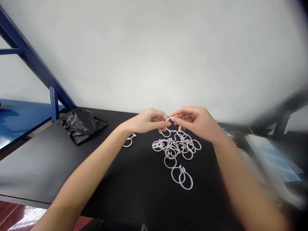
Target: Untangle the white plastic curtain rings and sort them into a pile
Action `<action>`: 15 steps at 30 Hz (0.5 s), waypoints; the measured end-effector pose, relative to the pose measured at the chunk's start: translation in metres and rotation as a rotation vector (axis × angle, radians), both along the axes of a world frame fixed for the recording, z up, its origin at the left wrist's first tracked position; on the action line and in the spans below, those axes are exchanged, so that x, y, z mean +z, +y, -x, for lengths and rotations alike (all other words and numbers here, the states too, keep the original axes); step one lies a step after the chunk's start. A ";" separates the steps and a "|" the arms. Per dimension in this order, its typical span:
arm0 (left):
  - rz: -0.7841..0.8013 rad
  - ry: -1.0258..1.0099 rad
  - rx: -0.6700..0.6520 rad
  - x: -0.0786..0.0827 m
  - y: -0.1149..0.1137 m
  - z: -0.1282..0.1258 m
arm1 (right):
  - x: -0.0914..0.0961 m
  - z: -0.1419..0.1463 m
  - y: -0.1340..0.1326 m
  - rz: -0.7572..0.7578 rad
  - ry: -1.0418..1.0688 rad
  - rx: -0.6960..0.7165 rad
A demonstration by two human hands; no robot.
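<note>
My left hand [150,121] and my right hand [192,122] meet above a black table [72,160], fingertips pinched together on one white plastic ring [171,118] held between them. Just below the hands lies a heap of several white rings [176,146], some linked. Nearer to me sits a pair of joined white rings [182,177]. One more white ring [128,141] rests by my left wrist.
A crumpled black plastic bag [80,124] lies at the table's far left. A white wall rises behind the table. Blue metal shelving [36,67] stands at the left, and a blurred dark frame is at the right.
</note>
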State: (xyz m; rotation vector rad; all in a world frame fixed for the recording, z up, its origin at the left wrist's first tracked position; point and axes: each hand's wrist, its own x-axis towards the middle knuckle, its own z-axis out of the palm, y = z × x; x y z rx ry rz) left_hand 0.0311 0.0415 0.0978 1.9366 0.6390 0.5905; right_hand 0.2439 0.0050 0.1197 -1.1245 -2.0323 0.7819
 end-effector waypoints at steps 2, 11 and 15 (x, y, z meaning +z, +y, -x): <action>0.127 -0.118 0.058 0.005 -0.001 0.003 | 0.002 0.001 -0.005 -0.130 0.084 -0.042; 0.210 -0.259 0.103 0.025 -0.020 0.007 | 0.003 0.005 -0.021 -0.624 0.190 -0.163; -0.388 -0.215 0.384 0.021 -0.034 -0.006 | 0.002 0.015 -0.026 -0.705 0.126 -0.152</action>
